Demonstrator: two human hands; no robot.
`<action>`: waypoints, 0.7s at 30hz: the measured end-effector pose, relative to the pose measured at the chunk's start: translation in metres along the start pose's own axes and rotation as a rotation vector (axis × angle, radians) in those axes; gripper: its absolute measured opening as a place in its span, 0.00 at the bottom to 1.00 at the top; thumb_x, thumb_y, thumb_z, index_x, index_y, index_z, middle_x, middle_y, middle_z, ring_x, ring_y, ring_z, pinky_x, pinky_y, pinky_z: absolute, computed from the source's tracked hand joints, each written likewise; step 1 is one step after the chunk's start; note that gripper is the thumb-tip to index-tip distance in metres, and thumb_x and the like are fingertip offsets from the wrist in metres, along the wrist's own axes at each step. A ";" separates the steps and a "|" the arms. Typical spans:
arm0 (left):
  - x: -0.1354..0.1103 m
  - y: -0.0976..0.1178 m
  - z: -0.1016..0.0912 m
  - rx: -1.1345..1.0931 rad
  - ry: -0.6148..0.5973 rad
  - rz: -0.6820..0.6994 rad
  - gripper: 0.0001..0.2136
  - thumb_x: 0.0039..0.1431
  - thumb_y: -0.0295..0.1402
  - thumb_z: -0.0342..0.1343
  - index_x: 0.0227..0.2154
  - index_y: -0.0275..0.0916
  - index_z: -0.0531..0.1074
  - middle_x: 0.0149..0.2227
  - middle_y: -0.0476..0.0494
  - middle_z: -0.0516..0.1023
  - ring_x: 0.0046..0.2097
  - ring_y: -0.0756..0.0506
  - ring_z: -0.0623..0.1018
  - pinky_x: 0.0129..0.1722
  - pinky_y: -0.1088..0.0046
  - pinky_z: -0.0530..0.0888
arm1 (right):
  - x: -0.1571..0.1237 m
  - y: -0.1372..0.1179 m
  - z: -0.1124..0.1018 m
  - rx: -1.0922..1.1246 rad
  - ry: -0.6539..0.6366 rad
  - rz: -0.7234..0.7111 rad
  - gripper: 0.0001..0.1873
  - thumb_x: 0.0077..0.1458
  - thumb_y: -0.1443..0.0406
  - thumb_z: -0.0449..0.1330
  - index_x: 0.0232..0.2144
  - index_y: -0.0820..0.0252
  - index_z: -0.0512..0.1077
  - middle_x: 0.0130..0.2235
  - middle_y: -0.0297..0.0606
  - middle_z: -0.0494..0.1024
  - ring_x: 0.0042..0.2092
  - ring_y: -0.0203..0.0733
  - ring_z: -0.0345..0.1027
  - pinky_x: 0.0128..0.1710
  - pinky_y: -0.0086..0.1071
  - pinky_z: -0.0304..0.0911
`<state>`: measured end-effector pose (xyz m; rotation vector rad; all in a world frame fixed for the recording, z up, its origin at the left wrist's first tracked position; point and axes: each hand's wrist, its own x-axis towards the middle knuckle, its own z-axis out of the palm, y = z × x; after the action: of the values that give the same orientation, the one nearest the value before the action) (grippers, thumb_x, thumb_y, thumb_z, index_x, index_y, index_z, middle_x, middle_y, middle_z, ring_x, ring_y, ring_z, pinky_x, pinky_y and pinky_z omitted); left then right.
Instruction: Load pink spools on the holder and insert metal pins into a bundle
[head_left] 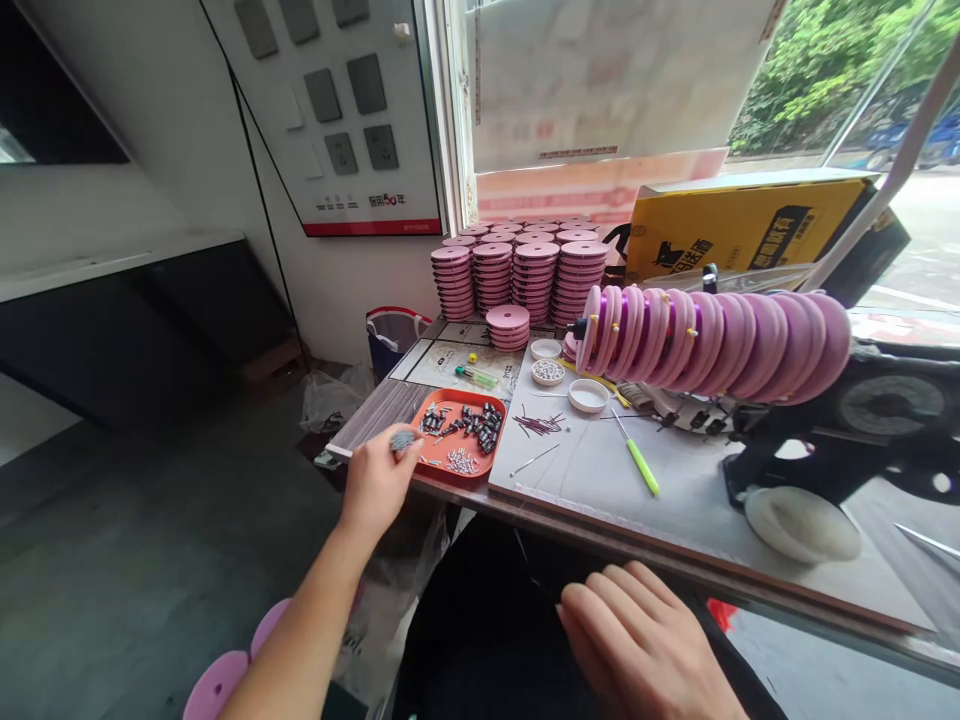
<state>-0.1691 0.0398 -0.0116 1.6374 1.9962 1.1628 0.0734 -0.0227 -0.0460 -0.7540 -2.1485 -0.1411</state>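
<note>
My left hand is closed at the left edge of the orange tray, its fingers around a clump of small grey pieces. In the tray lie black-and-silver cylindrical parts and a pile of tiny silvery pieces. Low over my dark-clad lap, my right hand is closed with its back up. A thin thread runs to its fingertips, which are mostly hidden.
A bright green-handled hook tool, dark red sticks and small white dishes lie on the grey board. Pink spools stand stacked behind. At right, a black machine carries a row of pink discs.
</note>
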 end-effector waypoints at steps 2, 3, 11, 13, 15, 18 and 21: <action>0.020 -0.006 0.002 0.111 -0.047 0.012 0.04 0.42 0.27 0.57 0.18 0.40 0.68 0.20 0.50 0.68 0.27 0.46 0.70 0.31 0.71 0.64 | 0.002 0.000 0.000 -0.001 0.031 0.017 0.09 0.55 0.74 0.50 0.25 0.60 0.64 0.19 0.30 0.63 0.21 0.34 0.52 0.24 0.31 0.45; 0.028 -0.007 0.005 0.160 -0.067 0.013 0.06 0.41 0.25 0.58 0.15 0.40 0.67 0.20 0.49 0.69 0.28 0.44 0.71 0.32 0.70 0.64 | 0.003 0.000 0.001 -0.003 0.036 0.021 0.09 0.55 0.74 0.50 0.26 0.60 0.64 0.19 0.30 0.63 0.21 0.34 0.52 0.24 0.30 0.46; 0.016 0.009 0.016 0.214 -0.176 0.052 0.06 0.48 0.25 0.54 0.20 0.40 0.66 0.25 0.47 0.73 0.30 0.45 0.73 0.30 0.72 0.64 | 0.002 -0.002 0.004 0.102 0.082 0.088 0.07 0.55 0.75 0.51 0.30 0.62 0.66 0.20 0.32 0.66 0.22 0.33 0.57 0.24 0.28 0.54; -0.010 0.017 0.016 0.071 -0.245 0.046 0.05 0.54 0.32 0.52 0.25 0.40 0.67 0.24 0.50 0.73 0.23 0.50 0.68 0.24 0.76 0.62 | 0.001 -0.003 0.005 0.104 0.115 0.092 0.07 0.54 0.76 0.52 0.31 0.63 0.66 0.20 0.32 0.66 0.22 0.33 0.57 0.24 0.28 0.55; -0.039 0.024 0.020 -0.403 -0.340 -0.121 0.08 0.54 0.38 0.54 0.25 0.39 0.67 0.24 0.51 0.72 0.18 0.55 0.59 0.17 0.78 0.55 | 0.000 -0.004 0.005 0.091 0.128 0.089 0.07 0.54 0.76 0.52 0.31 0.63 0.66 0.20 0.32 0.67 0.22 0.32 0.57 0.25 0.28 0.55; -0.073 0.031 0.033 -0.779 -0.373 -0.371 0.10 0.44 0.36 0.63 0.25 0.37 0.68 0.22 0.51 0.72 0.19 0.56 0.61 0.15 0.81 0.50 | -0.002 -0.004 0.005 0.073 0.098 0.078 0.08 0.53 0.77 0.51 0.30 0.62 0.66 0.20 0.32 0.66 0.23 0.32 0.56 0.27 0.29 0.56; -0.088 0.034 0.043 -0.938 -0.306 -0.531 0.14 0.38 0.33 0.67 0.27 0.38 0.68 0.23 0.49 0.74 0.25 0.53 0.71 0.15 0.84 0.49 | -0.003 -0.004 0.005 0.057 0.072 0.074 0.09 0.52 0.77 0.50 0.28 0.62 0.66 0.20 0.33 0.66 0.24 0.34 0.55 0.29 0.31 0.56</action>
<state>-0.0908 -0.0235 -0.0353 0.6963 1.2372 1.2384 0.0694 -0.0254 -0.0505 -0.7825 -2.0449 -0.0673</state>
